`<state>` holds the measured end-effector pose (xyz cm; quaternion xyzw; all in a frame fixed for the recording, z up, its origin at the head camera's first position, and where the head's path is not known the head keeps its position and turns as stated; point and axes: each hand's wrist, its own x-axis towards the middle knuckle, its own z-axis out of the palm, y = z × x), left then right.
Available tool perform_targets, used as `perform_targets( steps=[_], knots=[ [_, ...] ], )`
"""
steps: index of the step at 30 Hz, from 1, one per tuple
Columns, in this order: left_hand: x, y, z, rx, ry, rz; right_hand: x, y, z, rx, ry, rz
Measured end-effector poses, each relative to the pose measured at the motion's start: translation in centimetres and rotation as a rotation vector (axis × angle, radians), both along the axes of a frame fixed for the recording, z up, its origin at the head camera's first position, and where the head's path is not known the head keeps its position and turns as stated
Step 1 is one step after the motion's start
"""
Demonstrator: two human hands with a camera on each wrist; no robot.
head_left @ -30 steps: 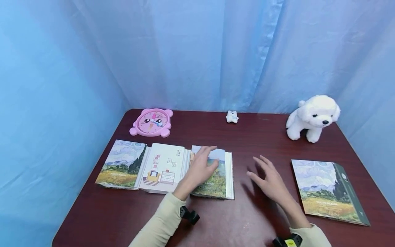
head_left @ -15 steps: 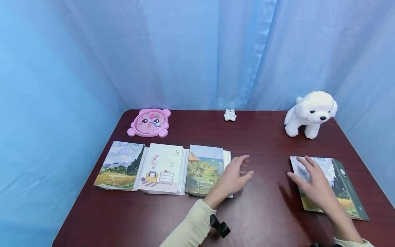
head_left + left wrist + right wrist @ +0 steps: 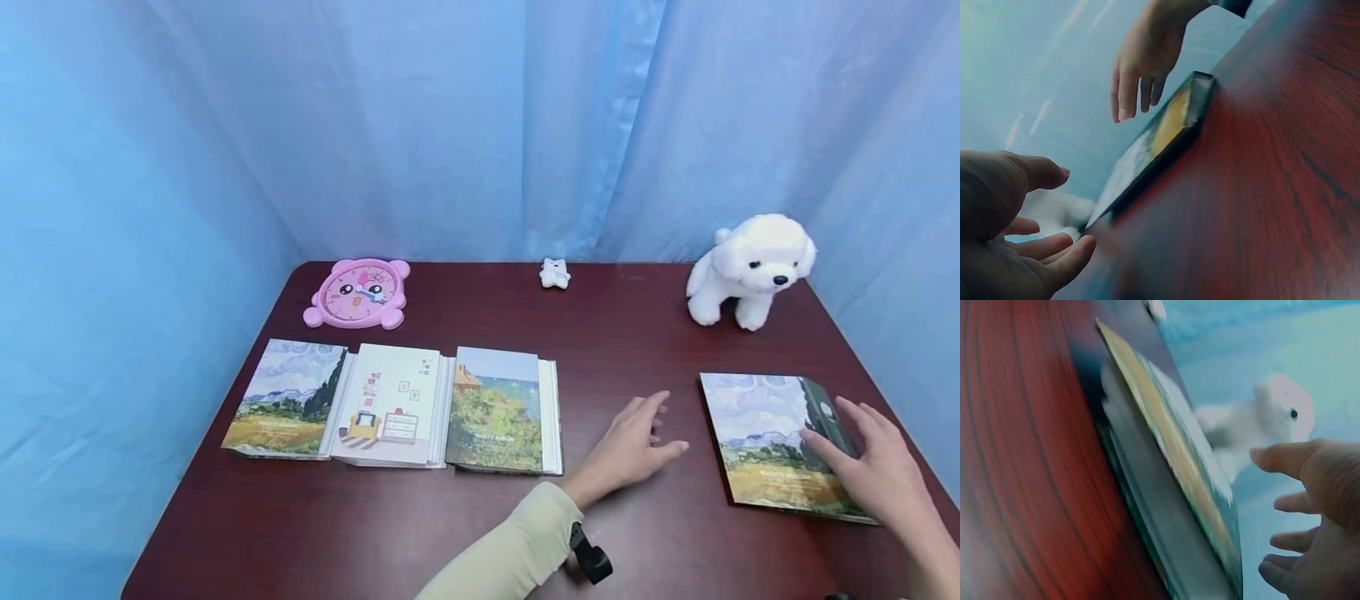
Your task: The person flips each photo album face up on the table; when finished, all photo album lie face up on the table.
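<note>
A photo album (image 3: 772,442) with a painted landscape cover and dark green spine lies flat on the right of the table. My right hand (image 3: 885,467) hovers over its spine side, fingers spread and holding nothing; in the right wrist view the thumb and fingers are apart from the album (image 3: 1172,450). To the album's left, my left hand (image 3: 630,442) is above the table with loosely bent, empty fingers. Three more books lie in a row at the left: a landscape album (image 3: 288,400), a white-covered album (image 3: 390,404) and a seaside-garden album (image 3: 495,412).
A pink toy clock (image 3: 358,293) lies at the back left of the dark red table (image 3: 337,533). Near the back edge are a small white figure (image 3: 554,273) and a white plush dog (image 3: 750,271). Blue curtains (image 3: 435,125) hang around the table.
Both hands have moved right: the left from over the seaside-garden album to beside the right-hand album, the right from the table's middle to that album's spine side. The albums stay in place.
</note>
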<state>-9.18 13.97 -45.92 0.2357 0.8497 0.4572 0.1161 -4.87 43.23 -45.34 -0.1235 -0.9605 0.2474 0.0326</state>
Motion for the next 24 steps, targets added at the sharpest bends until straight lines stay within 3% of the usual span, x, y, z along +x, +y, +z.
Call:
perform_targets(
  steps=[6,10,14,19,24],
  knots=[
    [-0.1,2.4,-0.7,-0.086,-0.005,-0.004,0.1,2.5,-1.4,-0.048,-0.044,0.063],
    [-0.3,3.8,-1.2,-0.136,0.033,0.006,0.1,3.6,-2.1,-0.088,-0.075,0.113],
    [-0.5,5.1,-1.7,-0.113,0.035,0.0,0.0,4.4,-2.4,-0.13,-0.112,0.153],
    [-0.5,6.3,-2.0,-0.046,-0.017,-0.011,-0.4,4.8,-2.6,-0.147,-0.129,0.171],
    [-0.4,7.0,-2.0,-0.105,0.039,-0.02,-0.6,4.7,-2.5,-0.157,-0.158,0.202]
  ],
)
